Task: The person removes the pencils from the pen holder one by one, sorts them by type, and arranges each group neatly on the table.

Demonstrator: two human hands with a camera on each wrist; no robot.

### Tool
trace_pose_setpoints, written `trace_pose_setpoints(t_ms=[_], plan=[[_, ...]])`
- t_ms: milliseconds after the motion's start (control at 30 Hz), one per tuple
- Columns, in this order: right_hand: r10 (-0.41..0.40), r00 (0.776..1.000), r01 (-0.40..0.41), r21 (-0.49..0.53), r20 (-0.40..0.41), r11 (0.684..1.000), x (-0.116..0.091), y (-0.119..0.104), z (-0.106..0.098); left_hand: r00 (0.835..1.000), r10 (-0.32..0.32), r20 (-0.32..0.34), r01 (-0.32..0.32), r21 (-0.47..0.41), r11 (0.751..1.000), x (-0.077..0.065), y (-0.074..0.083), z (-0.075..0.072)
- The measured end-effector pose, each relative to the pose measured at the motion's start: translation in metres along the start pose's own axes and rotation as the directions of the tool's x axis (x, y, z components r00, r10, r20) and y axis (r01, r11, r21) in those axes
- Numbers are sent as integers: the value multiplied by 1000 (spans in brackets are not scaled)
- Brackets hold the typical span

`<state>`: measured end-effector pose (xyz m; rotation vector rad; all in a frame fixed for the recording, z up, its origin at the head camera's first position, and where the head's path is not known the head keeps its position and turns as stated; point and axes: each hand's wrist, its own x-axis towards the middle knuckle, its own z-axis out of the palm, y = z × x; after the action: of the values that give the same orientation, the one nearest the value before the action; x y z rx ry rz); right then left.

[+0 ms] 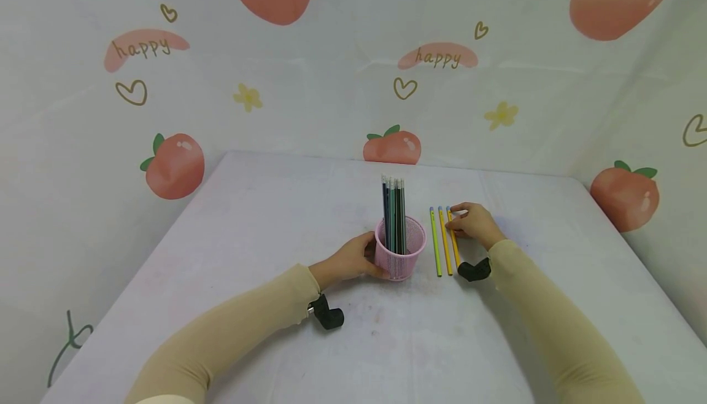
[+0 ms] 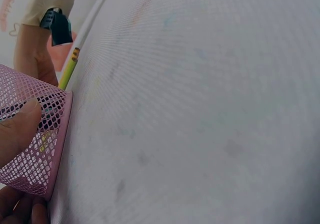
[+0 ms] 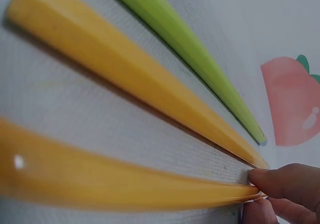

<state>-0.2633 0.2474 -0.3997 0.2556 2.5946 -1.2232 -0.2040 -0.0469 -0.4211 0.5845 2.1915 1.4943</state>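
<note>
My left hand (image 1: 349, 261) grips a pink mesh pencil cup (image 1: 402, 267) from its left side, and the thumb (image 2: 22, 126) lies against the mesh in the left wrist view. Several dark pencils (image 1: 394, 213) stand upright in the cup, their tops well above the rim. Right of it, my right hand (image 1: 476, 225) pinches the rightmost yellow-orange pencil (image 3: 125, 186) near its far, blue-tipped end. Beside that one lie a second yellow-orange pencil (image 3: 145, 87) and a green pencil (image 3: 195, 54), side by side on the white cloth, pointing away from me.
A pale cloth covers the table (image 1: 265, 207). Behind it hangs a white backdrop (image 1: 331, 85) printed with peaches, hearts and flowers. Black wrist camera mounts sit at the left sleeve (image 1: 328, 315) and the right sleeve (image 1: 475, 270), the right one close to the pencils' near ends.
</note>
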Motion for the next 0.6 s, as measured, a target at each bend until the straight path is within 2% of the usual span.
trace_pose_setpoints(t_ms=[367,600], plan=[[23,1000,-23,0,19,1000,-2,-1,-1,999,40,8,-40,6,999,1,-1,1],[10,999,-11,31,32,999,-3,0,-3,1000,2,3,-2,-3,1000,0,1,0]])
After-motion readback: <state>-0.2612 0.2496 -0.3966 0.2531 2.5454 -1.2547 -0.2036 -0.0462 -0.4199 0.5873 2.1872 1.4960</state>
